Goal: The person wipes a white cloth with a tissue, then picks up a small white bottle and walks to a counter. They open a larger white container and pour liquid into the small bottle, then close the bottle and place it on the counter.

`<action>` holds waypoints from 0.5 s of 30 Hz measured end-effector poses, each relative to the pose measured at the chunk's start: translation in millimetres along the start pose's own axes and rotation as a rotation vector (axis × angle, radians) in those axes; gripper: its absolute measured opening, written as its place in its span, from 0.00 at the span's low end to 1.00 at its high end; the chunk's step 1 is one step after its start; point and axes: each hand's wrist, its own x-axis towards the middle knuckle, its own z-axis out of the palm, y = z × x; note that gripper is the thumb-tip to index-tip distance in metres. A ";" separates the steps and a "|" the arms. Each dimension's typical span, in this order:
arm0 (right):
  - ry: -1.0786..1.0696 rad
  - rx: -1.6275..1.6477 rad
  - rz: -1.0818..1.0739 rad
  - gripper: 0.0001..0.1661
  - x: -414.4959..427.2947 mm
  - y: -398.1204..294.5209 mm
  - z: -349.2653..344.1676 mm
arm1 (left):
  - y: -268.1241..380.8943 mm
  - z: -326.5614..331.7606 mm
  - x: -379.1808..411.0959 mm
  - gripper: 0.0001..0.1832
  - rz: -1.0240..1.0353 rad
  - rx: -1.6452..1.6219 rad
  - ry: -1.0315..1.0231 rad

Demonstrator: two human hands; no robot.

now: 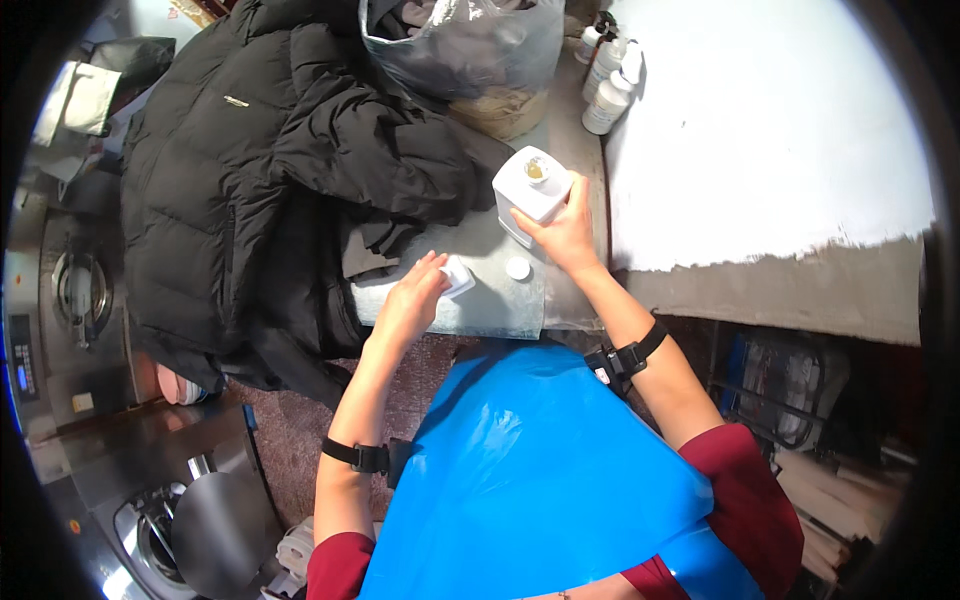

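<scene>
My right hand [561,232] grips a white square plastic bottle [529,196] by its side. The bottle's mouth is uncapped, and something yellowish shows in it. A round white cap [518,268] lies on the worktop just below the bottle. To the left, my left hand [415,294] is closed over a small white plastic object [458,278] at the worktop; my fingers cover much of it, so its kind is unclear. Beyond my left hand spreads a black puffer jacket [247,172], one sleeve reaching toward the bottle.
A clear plastic bag [495,64] of dark garments stands at the back. Several white bottles [609,101] stand along the white panel [765,135] on the right. Steel laundry machines [71,315] line the left. The worktop [487,319] ends in front of my blue apron [547,465].
</scene>
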 end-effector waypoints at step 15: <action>0.020 0.130 0.001 0.51 -14.6 56.1 13.0 | 19.7 8.9 4.5 0.09 -0.098 0.142 0.116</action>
